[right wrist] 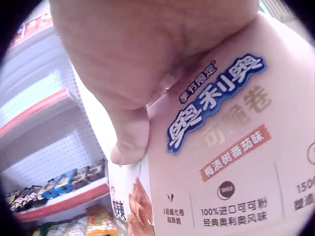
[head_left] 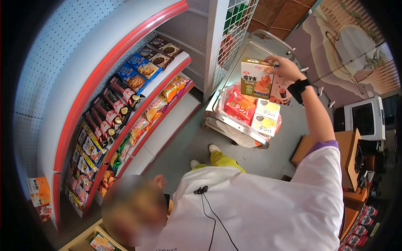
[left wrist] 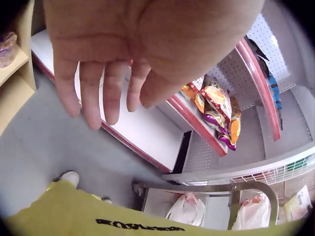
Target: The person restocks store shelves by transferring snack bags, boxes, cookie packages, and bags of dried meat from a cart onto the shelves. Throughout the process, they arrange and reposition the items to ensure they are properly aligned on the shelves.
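Standing between the curved snack shelf [head_left: 125, 104] on the left and the metal cart [head_left: 234, 121] ahead to the right, the person has the work well out at arm's length on the right side. The cart carries red and white cartons [head_left: 251, 111] stacked in a plastic liner, and the two boxes in hand hang just above them, apart from the stack.

The right hand [head_left: 284, 67] grips those two boxes from the top edge: an olive-green box [head_left: 256, 79] and a pink box [right wrist: 231, 162] pressed flat against it, thumb [right wrist: 130, 137] curled down over the seam between them. Both boxes stand upright, long axis running top to bottom, printed faces turned back toward the person, bottoms pointing at the cart. The shelf lies across the body to the left of the boxes, so any carry that way is a sweep leftward.

The left hand [left wrist: 123, 59] holds nothing; its fingers hang loose and slightly spread, low beside the hip near the bottom shelf tiers, well apart from the boxes. The right hand is the nearer one by far.
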A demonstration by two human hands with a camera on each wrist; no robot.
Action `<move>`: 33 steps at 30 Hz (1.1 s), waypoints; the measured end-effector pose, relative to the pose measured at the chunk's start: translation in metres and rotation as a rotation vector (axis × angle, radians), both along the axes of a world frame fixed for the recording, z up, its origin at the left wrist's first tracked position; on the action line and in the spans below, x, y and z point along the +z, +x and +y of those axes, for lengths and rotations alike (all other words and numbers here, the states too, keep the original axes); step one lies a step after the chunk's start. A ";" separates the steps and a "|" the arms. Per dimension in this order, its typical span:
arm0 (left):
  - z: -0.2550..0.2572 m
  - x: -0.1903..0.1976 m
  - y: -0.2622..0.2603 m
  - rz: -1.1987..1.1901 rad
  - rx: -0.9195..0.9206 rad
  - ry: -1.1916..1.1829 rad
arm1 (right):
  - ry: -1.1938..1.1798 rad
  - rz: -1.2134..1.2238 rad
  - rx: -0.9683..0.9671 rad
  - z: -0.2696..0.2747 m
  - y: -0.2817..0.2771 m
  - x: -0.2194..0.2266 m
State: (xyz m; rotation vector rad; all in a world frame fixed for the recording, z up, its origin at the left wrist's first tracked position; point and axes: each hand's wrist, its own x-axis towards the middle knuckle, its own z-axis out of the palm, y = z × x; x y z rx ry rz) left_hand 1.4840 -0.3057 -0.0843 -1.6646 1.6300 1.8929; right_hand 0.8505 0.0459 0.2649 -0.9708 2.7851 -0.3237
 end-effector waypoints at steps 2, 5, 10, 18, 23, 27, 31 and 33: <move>0.016 0.008 -0.002 -0.034 -0.074 -0.031 | -0.080 -0.111 -0.036 0.014 -0.029 -0.036; 0.044 0.032 -0.001 -0.063 0.024 -0.012 | -0.136 -0.232 -0.112 0.021 -0.071 -0.087; 0.096 0.055 0.022 -0.142 0.152 -0.013 | -0.223 -0.346 -0.174 0.026 -0.124 -0.167; 0.167 0.086 0.033 -0.173 0.236 0.016 | -0.319 -0.561 -0.169 0.046 -0.164 -0.251; 0.167 0.088 0.020 -0.175 0.196 -0.032 | -0.239 -0.619 -0.176 0.060 -0.181 -0.289; 0.153 0.087 0.008 -0.097 0.123 -0.099 | -0.042 -0.383 -0.162 0.054 -0.175 -0.307; 0.148 0.087 -0.017 -0.047 0.118 -0.183 | 0.201 -0.073 -0.093 0.056 -0.185 -0.336; 0.148 0.073 -0.009 -0.050 0.027 -0.289 | 0.058 0.165 0.132 0.062 -0.184 -0.351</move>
